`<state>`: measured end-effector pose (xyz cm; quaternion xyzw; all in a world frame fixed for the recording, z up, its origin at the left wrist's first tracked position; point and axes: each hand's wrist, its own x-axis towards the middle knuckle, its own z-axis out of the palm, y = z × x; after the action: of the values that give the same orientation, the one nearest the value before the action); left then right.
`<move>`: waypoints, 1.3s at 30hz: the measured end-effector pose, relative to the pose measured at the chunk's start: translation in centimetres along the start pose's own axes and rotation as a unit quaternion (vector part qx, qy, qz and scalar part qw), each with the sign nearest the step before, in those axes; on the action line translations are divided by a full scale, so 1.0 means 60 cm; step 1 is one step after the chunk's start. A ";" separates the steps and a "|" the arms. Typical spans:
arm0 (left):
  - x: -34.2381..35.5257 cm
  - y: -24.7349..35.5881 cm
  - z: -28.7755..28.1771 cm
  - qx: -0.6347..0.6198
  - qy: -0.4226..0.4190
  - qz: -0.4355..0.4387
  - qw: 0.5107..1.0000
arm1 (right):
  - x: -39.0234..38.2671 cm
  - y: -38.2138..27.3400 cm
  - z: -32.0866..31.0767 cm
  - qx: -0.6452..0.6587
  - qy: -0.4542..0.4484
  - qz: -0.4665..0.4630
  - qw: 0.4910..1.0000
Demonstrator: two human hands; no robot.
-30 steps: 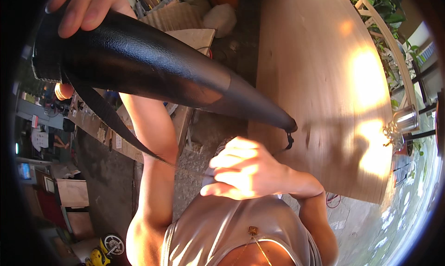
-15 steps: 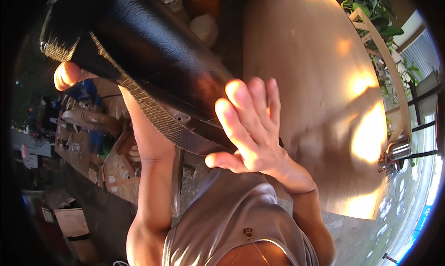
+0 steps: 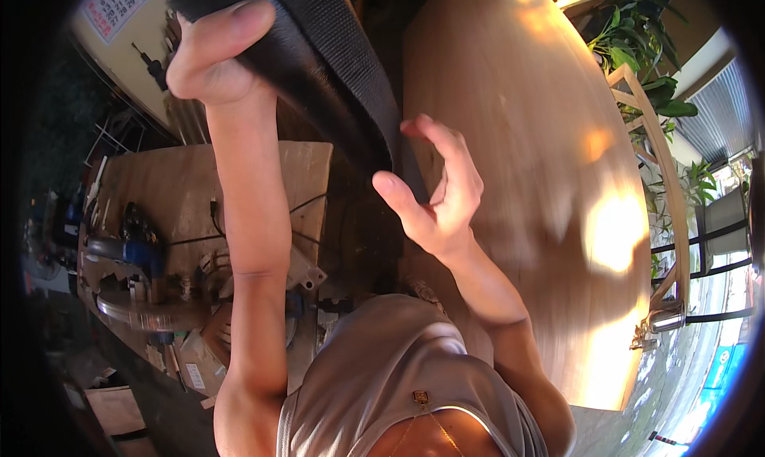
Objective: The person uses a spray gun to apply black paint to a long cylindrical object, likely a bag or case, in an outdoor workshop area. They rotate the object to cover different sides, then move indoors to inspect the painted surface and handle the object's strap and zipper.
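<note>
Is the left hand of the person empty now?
No, the left hand holds the wider end of a long black object, with the thumb lying over its dark surface.

A broad pale wooden tabletop point(image 3: 510, 138) fills much of the right side, with bright patches of sunlight point(image 3: 617, 226) near its outer edge. Beyond that edge are a wooden frame point(image 3: 676, 210), green leafy plants point(image 3: 629, 50) and a ribbed grey panel point(image 3: 725, 86). At left, a cluttered workbench point(image 3: 307, 166) bears a blue-and-black tool point(image 3: 142, 242), a dark cable point(image 3: 195, 240) and a metal part point(image 3: 309, 275) with holes. Toward the upper left, a printed sheet point(image 3: 123, 7) shows against a pale board point(image 3: 127, 54).
</note>
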<state>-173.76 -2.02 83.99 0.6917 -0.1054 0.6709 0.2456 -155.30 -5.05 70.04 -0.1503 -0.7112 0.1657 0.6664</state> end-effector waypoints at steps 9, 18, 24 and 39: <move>-0.022 -0.078 -0.136 0.136 0.096 0.004 0.986 | 0.105 0.163 0.067 0.154 -0.117 0.281 0.940; -0.124 -0.180 -0.316 0.260 0.191 -0.047 0.945 | 0.148 0.377 0.164 0.079 -0.242 0.272 0.928; -0.130 -0.256 -0.410 0.234 0.204 -0.058 0.949 | 0.175 0.521 0.224 0.099 -0.243 0.180 0.948; -0.042 -0.521 -0.644 0.277 0.169 -0.121 0.938 | 0.379 0.820 0.289 0.068 -0.208 0.062 0.974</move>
<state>-192.97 42.93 74.48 0.6166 0.2122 0.7455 0.1383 -174.46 48.50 68.02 -0.1112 -0.8107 0.2823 0.5008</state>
